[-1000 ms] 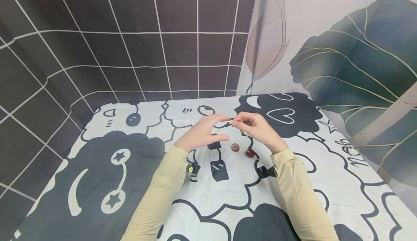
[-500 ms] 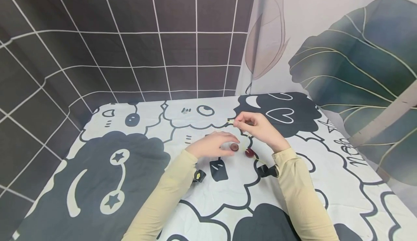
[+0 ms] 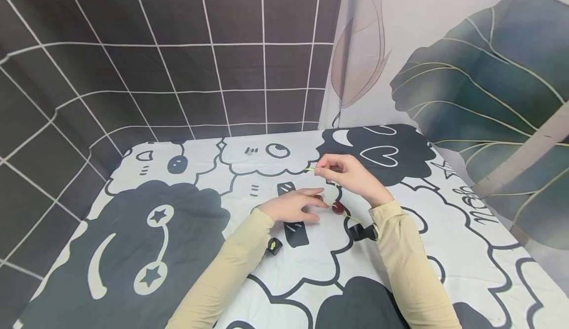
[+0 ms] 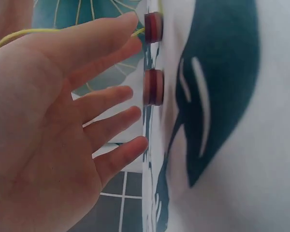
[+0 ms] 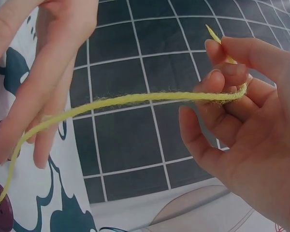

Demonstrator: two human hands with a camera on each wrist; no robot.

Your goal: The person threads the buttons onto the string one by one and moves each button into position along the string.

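Between thumb and fingers, my right hand (image 3: 348, 175) pinches a yellow yarn (image 5: 135, 99) near its end; the pointed tip sticks out past the fingertips. The yarn sags across to a dark red button (image 5: 1, 210) on the cloth and enters one of its holes. My left hand (image 3: 293, 206) hovers low over the cloth with fingers spread and nothing in its grasp. Its fingertips reach beside a second, brown-red button (image 4: 153, 87), partly hidden in the head view. In the left wrist view both buttons look thick and layered, the dark red one (image 4: 153, 27) nearer the thumb.
A white and dark grey cartoon-patterned cloth (image 3: 284, 265) covers the table. Behind it hangs a dark gridded curtain (image 3: 235, 72), with a leaf-print curtain (image 3: 480, 72) at right. Small black devices sit by the left cuff (image 3: 274, 246) and right cuff (image 3: 362, 232).
My left hand has let go of the yarn's end and come down toward me, over the brown-red button. My right hand still pinches the yarn in nearly the same place.
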